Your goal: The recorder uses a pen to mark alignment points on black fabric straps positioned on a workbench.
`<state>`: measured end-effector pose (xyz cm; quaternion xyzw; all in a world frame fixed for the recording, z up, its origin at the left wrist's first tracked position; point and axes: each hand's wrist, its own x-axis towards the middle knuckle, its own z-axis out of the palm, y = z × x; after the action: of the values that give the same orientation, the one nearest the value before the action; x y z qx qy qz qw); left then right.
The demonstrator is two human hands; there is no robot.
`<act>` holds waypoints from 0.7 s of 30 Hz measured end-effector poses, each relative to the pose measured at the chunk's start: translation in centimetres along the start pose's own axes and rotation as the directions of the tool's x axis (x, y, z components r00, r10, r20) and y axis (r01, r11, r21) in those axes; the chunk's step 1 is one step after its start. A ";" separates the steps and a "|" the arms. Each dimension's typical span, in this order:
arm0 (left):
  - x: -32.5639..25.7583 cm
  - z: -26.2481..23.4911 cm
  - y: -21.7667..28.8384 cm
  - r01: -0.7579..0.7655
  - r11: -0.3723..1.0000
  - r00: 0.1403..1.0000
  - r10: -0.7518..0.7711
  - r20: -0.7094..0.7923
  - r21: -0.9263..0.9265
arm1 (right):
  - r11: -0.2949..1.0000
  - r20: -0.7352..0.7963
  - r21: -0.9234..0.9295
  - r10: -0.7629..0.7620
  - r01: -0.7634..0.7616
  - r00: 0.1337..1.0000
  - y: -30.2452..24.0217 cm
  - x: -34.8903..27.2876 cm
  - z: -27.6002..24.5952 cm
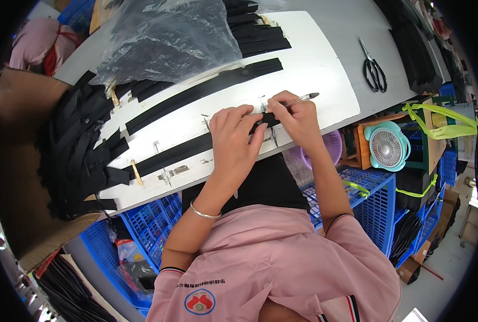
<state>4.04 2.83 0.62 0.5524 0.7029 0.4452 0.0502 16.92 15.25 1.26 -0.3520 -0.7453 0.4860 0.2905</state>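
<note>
Head view: left hand (232,140) pressed flat on black strip (196,146) lying along white board (325,80), apparently pinning it steady; right hand (298,115) pinched closed around pen (303,97), tip at strip's end. Behind: clear plastic bag (169,37) of dark pieces, black scissors (374,70) on table, brown cardboard box (13,161) at left.

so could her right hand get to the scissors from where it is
Probably yes: the scissors lie in the open on the grey table, up and right of the right hand, though it holds a pen.
</note>
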 end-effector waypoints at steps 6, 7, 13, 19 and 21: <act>0.2 0.8 0.1 0.013 0.999 1.000 -0.012 -0.011 0.051 | 0.991 0.033 -0.126 -0.049 0.052 0.998 0.3 0.2 -0.1; 0.2 0.9 0.1 0.009 0.999 1.000 -0.008 -0.011 0.053 | 0.991 0.030 -0.125 -0.050 0.054 0.998 0.4 0.2 -0.1; 0.0 1.1 0.2 0.002 0.997 1.000 0.000 -0.027 0.076 | 0.998 -0.054 0.025 -0.052 0.053 0.997 1.3 -0.2 0.0; 0.0 1.4 0.1 0.006 0.997 0.999 -0.003 -0.037 0.075 | 0.980 0.038 -0.122 -0.152 0.156 0.988 1.0 -0.2 -0.7; 0.0 1.2 0.0 0.005 0.997 0.999 -0.003 -0.036 0.074 | 0.971 0.039 -0.154 -0.178 0.182 0.983 1.0 -0.2 -0.6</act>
<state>4.79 3.51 -0.12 0.5444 0.7208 0.4287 0.0178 17.74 15.67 0.54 -0.2987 -0.8137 0.4016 0.2956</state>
